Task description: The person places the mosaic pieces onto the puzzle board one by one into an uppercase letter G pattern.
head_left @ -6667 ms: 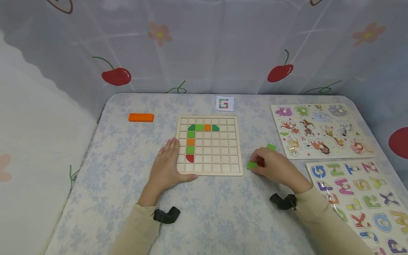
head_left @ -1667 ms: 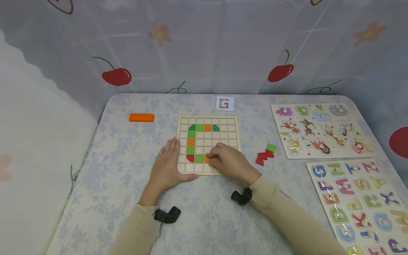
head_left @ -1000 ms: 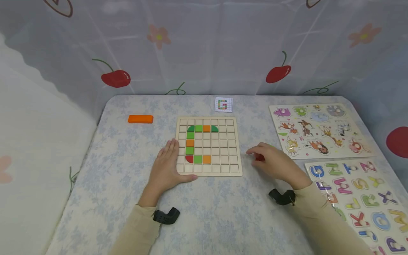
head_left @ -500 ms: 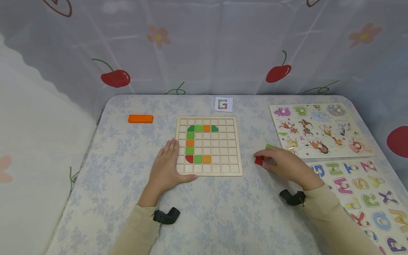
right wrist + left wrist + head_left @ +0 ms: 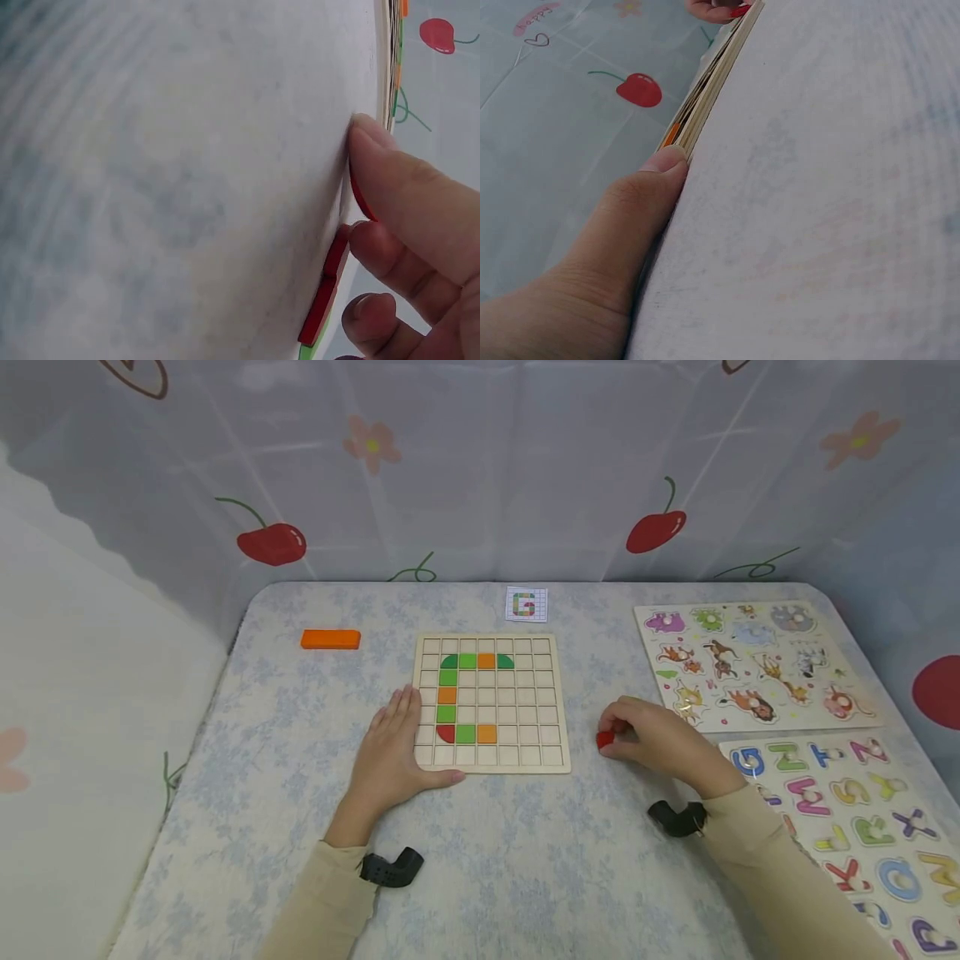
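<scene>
A square wooden grid board [image 5: 525, 752] lies on the table, with green, orange and red tiles along its left column and parts of two rows. The bottom row runs from a red rounded tile [image 5: 446, 734] through a green tile [image 5: 466, 734] to an orange tile [image 5: 487, 734]. My left hand [image 5: 386, 747] rests along the board's left edge, fingers straight, thumb at the near edge. Right of the board, my right hand [image 5: 660, 739] pinches a red tile [image 5: 604, 739] with a curved side [image 5: 362, 196]. Red tiles [image 5: 322, 307] and a green tile [image 5: 306, 351] lie beneath that hand.
A small card [image 5: 527, 605] with a coloured G pattern lies behind the board. An orange bar [image 5: 331, 639] sits at the back left. On the right are an animal puzzle board [image 5: 738, 664] and a letter puzzle board [image 5: 851, 822].
A green and an orange tile have been added to the board's bottom row. My right hand has gone back to the loose tiles and taken a red one. My left hand stays put.
</scene>
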A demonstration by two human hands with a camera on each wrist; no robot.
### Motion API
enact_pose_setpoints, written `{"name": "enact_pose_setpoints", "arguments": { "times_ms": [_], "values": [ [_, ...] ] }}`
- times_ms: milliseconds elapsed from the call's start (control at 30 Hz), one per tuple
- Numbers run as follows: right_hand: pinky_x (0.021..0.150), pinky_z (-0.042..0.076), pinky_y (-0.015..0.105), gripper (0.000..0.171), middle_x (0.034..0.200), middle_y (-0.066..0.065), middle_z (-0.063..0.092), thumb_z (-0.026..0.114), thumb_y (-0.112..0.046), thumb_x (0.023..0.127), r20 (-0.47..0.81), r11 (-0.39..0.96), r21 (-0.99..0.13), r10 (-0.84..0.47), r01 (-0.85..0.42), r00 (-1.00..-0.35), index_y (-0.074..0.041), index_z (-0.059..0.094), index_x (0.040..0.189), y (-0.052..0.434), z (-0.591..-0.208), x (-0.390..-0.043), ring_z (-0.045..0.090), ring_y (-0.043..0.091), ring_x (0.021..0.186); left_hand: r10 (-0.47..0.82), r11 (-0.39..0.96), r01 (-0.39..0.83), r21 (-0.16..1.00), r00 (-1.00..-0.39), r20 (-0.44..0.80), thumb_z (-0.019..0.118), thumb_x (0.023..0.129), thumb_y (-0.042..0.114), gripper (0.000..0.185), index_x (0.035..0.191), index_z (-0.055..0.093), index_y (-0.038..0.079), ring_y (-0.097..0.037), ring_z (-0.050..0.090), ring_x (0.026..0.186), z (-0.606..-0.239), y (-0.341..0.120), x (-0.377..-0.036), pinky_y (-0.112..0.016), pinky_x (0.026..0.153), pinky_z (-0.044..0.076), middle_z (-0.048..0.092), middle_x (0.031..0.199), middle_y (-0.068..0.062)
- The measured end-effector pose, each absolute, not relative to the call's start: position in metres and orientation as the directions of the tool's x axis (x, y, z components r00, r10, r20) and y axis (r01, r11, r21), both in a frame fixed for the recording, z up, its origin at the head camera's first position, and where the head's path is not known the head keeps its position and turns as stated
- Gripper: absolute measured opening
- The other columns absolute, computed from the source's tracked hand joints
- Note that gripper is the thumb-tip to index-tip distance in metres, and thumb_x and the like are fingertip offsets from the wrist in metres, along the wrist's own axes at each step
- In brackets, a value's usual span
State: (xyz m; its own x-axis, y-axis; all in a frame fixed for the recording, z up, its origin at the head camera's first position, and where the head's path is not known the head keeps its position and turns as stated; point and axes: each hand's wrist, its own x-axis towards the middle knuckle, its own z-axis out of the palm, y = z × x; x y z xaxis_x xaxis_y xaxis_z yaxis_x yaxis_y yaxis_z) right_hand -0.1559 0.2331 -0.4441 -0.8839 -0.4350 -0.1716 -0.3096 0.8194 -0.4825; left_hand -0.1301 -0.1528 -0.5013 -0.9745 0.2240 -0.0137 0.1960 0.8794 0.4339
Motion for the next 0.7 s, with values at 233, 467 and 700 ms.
{"name": "enact_pose_setpoints", "arguments": {
  "times_ms": [233, 467, 700],
  "values": [
    [0.065, 0.042, 0.025, 0.013, 0.08, -0.006, 0.059, 0.076, -0.018, 0.088, -0.169, 0.757, -0.595, -0.447, -0.27, -0.879, -0.022, 0.064, 0.09, 0.225, -0.447, -0.159, 0.049, 0.013, 0.074, 0.221, 0.88, 0.187, 0.436, -0.975, -0.028, 0.067, 0.062, 0.086, 0.14, 0.16, 0.006, 0.006, -0.024, 0.005, 0.157, -0.5, -0.152, -0.13, -0.048, 0.126, 0.011, 0.005, 0.168, -0.007],
    [0.057, 0.042, 0.025, 0.013, 0.088, -0.006, 0.064, 0.076, -0.022, 0.089, -0.171, 0.674, -0.709, -0.452, -0.209, -0.875, -0.024, 0.064, 0.092, 0.187, -0.44, -0.166, 0.049, 0.015, 0.061, 0.22, 0.883, 0.185, 0.432, -0.975, -0.032, 0.067, 0.062, 0.086, 0.14, 0.16, 0.006, 0.006, -0.024, 0.004, 0.157, -0.499, -0.152, -0.13, -0.049, 0.126, 0.011, 0.005, 0.168, -0.007],
    [0.06, 0.048, 0.027, 0.013, 0.085, -0.004, 0.063, 0.077, -0.023, 0.088, -0.195, 0.641, -0.74, -0.492, -0.202, -0.849, -0.024, 0.064, 0.092, 0.14, -0.446, -0.173, 0.055, 0.017, 0.07, 0.219, 0.884, 0.184, 0.429, -0.975, -0.034, 0.066, 0.063, 0.086, 0.139, 0.16, 0.006, 0.006, -0.025, 0.006, 0.157, -0.499, -0.153, -0.13, -0.049, 0.126, 0.012, 0.006, 0.168, -0.007]
  ]
}}
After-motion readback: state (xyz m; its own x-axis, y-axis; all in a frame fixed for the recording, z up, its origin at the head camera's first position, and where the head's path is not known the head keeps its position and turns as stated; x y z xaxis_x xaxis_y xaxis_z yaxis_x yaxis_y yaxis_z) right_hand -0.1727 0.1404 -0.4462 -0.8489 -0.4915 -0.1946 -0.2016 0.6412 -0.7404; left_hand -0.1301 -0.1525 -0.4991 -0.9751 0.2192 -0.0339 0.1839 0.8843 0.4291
